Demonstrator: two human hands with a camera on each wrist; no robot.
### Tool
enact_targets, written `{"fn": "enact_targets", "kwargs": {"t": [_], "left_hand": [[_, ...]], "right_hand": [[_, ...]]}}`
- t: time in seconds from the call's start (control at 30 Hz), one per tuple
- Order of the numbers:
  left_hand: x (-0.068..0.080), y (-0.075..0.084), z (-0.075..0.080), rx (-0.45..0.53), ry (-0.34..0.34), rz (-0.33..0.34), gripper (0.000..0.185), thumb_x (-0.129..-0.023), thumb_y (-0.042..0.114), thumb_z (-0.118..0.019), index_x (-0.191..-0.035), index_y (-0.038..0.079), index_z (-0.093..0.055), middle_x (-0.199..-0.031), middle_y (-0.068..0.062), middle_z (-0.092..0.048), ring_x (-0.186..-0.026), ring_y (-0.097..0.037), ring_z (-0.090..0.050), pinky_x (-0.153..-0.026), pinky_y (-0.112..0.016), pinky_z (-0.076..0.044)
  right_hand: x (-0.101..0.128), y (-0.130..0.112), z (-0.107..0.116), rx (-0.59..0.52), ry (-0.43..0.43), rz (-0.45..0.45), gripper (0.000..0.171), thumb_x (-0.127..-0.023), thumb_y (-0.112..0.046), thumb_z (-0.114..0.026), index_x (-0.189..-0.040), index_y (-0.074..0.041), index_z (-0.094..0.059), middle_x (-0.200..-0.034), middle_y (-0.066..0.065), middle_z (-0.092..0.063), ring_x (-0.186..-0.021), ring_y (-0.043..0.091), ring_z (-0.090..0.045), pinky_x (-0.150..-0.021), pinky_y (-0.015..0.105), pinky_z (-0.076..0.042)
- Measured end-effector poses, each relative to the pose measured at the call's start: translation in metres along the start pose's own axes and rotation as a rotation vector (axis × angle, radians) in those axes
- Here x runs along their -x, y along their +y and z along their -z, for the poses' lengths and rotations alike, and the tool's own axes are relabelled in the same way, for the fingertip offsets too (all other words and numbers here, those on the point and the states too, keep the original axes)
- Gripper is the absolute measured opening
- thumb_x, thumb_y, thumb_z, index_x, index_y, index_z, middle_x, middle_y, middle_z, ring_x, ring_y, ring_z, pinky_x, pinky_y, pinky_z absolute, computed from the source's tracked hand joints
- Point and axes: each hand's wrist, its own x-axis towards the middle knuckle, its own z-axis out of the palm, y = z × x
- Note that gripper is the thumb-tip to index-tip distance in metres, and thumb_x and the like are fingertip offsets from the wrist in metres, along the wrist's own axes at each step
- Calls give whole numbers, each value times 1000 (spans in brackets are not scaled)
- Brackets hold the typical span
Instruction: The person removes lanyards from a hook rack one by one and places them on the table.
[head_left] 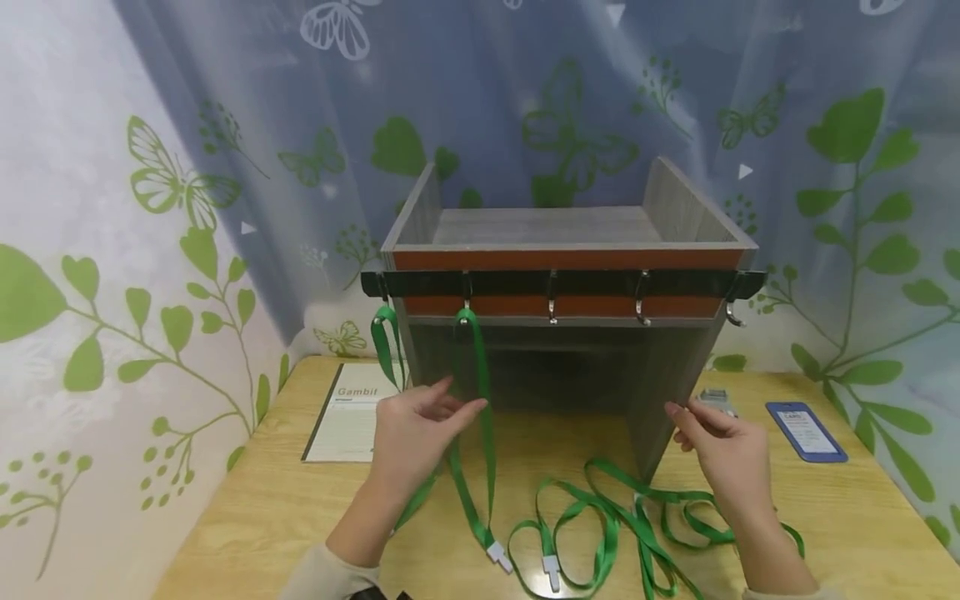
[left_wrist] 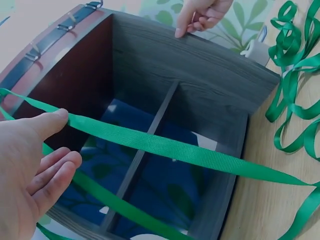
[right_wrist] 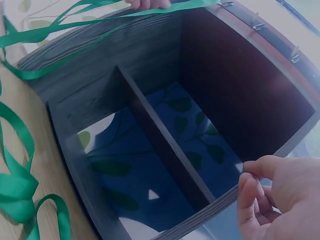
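Two green lanyards hang from the rack (head_left: 592,283): one on the leftmost hook, another lanyard (head_left: 486,392) on the second hook. My left hand (head_left: 423,429) is beside the second one, its fingers loosely bent. In the left wrist view the thumb of that hand touches or nearly touches the strap (left_wrist: 165,149), and nothing is gripped. My right hand (head_left: 727,450) hovers by the right side panel of the grey wooden shelf (head_left: 671,367). Its fingers (right_wrist: 257,192) are loosely curled at the panel's edge, with nothing visible between them; whether they touch it I cannot tell.
More green lanyards (head_left: 600,533) lie looped on the wooden table (head_left: 247,517) in front of the shelf. A notebook (head_left: 341,425) lies at the left. To the right are a blue card holder (head_left: 807,432) and a small grey object (head_left: 716,402). Three hooks hold nothing.
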Motion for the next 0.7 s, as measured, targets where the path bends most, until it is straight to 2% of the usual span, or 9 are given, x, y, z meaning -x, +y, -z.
{"fn": "enact_targets", "kwargs": {"t": [0.1,0.23,0.53,0.7], "left_hand": [[-1,-1,-1,2,-16,65,51,-77,28,-88,-111,-6,-73,-80,-4,-78,-66,-12,-74,-60,-18,-57],[-1,-3,-4,-3,-62,162,47,-78,30,-87,-108,-4,-74,-81,-4,-78,-68,-11,-74,-59,-18,-57],[2,-2,-3,31,-108,234,32,-80,24,-85,-99,-1,-78,-76,-7,-76,-64,-13,-72,-54,-21,-56],[4,-5,-5,127,-169,292,19,-85,19,-80,-95,3,-79,-79,-9,-77,-62,-24,-73,-56,-23,-58]], "right_hand": [[3,1,-2,-7,3,-19,63,-90,-48,-71,-134,-4,-63,-78,-9,-74,-72,6,-67,-71,15,-53],[4,1,-3,-41,17,-42,64,-89,-47,-72,-135,-4,-61,-79,-14,-73,-71,5,-67,-70,16,-54],[3,0,-5,-54,45,-67,62,-88,-47,-73,-135,-8,-62,-81,-20,-73,-72,2,-67,-70,13,-52],[2,0,-5,-74,42,-84,64,-88,-45,-74,-136,-6,-61,-81,-21,-73,-72,3,-68,-69,13,-53]]}}
